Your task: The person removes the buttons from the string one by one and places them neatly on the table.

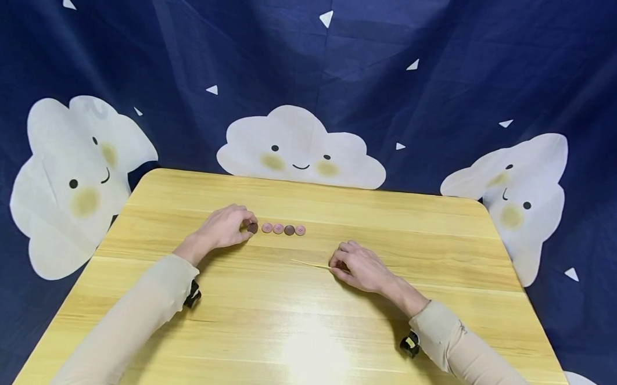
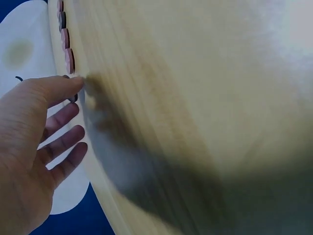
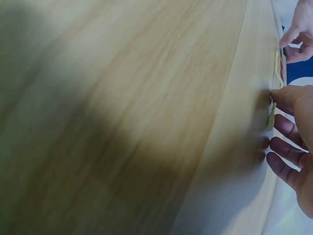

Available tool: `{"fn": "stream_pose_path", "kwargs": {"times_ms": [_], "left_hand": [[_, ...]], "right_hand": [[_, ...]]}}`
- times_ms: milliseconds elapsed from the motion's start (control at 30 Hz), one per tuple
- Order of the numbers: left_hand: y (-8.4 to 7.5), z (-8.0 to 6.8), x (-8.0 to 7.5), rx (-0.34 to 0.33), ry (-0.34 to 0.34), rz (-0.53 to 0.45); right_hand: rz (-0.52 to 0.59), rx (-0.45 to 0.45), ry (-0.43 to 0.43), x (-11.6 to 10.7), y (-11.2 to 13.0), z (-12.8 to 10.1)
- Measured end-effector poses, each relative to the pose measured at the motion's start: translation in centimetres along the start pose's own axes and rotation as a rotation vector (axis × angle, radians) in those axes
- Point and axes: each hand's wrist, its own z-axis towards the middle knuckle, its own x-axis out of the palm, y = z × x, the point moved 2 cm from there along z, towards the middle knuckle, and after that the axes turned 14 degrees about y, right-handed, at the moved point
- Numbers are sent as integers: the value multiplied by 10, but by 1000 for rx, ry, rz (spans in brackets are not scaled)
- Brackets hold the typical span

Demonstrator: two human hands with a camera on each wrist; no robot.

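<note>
My left hand (image 1: pixel 229 226) pinches a dark brown button (image 1: pixel 252 228) between thumb and fingers at the left end of a row. To its right, close together, lie a pink button (image 1: pixel 267 228), a second pink button (image 1: pixel 278 229), a dark brown one and a further pink one. In the left wrist view the thumb covers part of the held dark button (image 2: pixel 73 99). Nearer the middle of the table, my right hand (image 1: pixel 359 267) holds a thin yellow string (image 1: pixel 310 264) at one end, and the rest stretches left over the wood. Its slight bend shows in the right wrist view.
The light wooden table (image 1: pixel 260 312) carries everything. Behind it hangs a dark blue curtain (image 1: pixel 191 35) printed with white clouds. Both sleeved wrists wear small black devices (image 1: pixel 410 344).
</note>
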Motion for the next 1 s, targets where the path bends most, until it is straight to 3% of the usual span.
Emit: {"fn": "stream_pose_path", "kwargs": {"times_ms": [333, 1000], "left_hand": [[0, 5, -5, -10, 72, -26], [2, 14, -10, -8, 120, -69]], "right_hand": [[4, -8, -7, 0, 0, 0], [-2, -9, -10, 0, -1, 1]]}}
